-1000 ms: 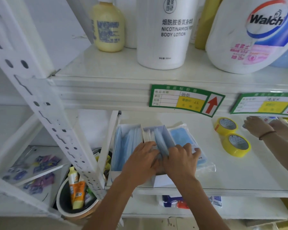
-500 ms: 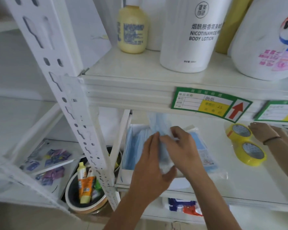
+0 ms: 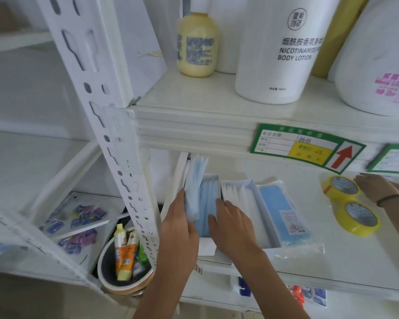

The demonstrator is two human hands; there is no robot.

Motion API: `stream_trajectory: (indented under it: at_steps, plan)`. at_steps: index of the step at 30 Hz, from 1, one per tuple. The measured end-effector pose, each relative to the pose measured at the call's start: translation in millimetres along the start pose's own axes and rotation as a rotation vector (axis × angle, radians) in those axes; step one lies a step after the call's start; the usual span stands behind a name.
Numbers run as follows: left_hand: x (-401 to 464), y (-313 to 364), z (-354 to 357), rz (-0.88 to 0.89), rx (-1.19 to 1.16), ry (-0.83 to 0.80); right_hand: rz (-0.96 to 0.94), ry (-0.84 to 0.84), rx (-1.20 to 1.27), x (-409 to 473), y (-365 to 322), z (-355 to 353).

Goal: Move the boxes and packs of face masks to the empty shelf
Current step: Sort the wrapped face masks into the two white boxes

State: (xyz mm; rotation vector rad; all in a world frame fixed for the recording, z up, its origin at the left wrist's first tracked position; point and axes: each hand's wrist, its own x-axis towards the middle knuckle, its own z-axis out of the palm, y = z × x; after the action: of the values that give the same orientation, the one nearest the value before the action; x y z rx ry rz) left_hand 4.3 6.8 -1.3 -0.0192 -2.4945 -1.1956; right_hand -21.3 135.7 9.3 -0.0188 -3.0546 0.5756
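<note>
Face masks (image 3: 194, 194), a loose blue sheaf, stand pinched upright in the left hand (image 3: 179, 226) over the open box (image 3: 207, 203) on the shelf (image 3: 332, 261), while the right hand (image 3: 230, 224) rests open-fingered on the box, gripping nothing. Judged from this, lift the sheaf squarely, steadying the box. Beside lie a second box (image 3: 244, 203) and sealed pack (image 3: 283, 210); the shelf lip above and upright post (image 3: 115, 143) crowd any withdrawal, and another person's hand (image 3: 378, 188) nears the tape rolls (image 3: 355, 215).

Head view, close (facing shelf (image 3: 217, 120)).
</note>
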Motion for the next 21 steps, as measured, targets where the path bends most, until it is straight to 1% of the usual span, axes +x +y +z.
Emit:
stream_trajectory:
  at_steps: [2, 5, 9, 13, 16, 19, 21]
  plan:
    - [1, 2, 0, 0.011, 0.046, -0.060, 0.017, 0.031, -0.034, -1, -4, 4]
    - [-1, 4, 1, 0.020, 0.142, -0.142, 0.032, 0.032, -0.135, -1, -9, 11]
    - [4, 9, 4, 0.081, 0.267, -0.134, 0.030, 0.021, -0.224, 0, -13, 18]
    - [14, 6, 8, 0.035, 0.299, -0.125, 0.016, 0.054, -0.208, 3, -16, 22]
    - [13, 2, 13, -0.039, 0.178, -0.092, -0.016, 0.042, -0.240, 2, -21, 25]
    - [12, -1, 18, -0.161, -0.040, -0.061, 0.011, 0.025, -0.316, -1, -26, 28]
    - [12, -3, 21, -0.195, -0.100, -0.037, 0.043, 0.023, -0.331, 0, -28, 29]
